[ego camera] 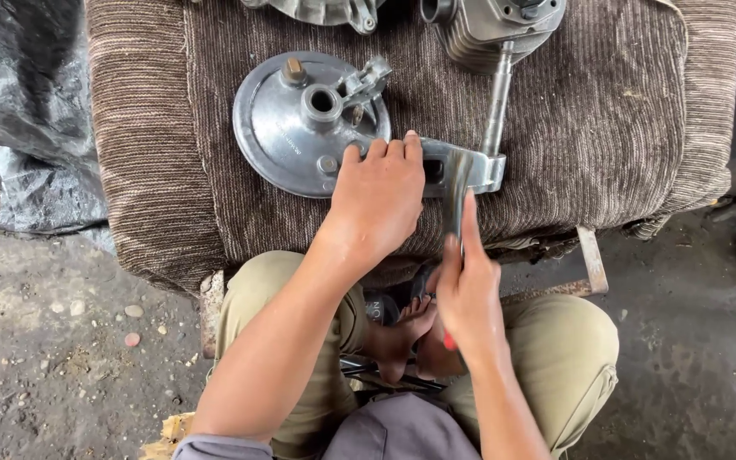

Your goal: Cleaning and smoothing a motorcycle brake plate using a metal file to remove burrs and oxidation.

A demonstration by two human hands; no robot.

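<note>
My left hand (376, 198) presses flat, fingers spread, on the metal arm (462, 170) at frame centre. My right hand (468, 285) is clamped round a tool (456, 194). The arm looks heavy, rigid and slick; best held at its flat end.

Two hands: left hand (376, 196), right hand (468, 294). One round metal plate (287, 128) just beyond left hand. One lever arm (470, 170) under both hands. One finned engine part (491, 30) beyond right hand. One brown cushion (606, 111) beneath all.
</note>
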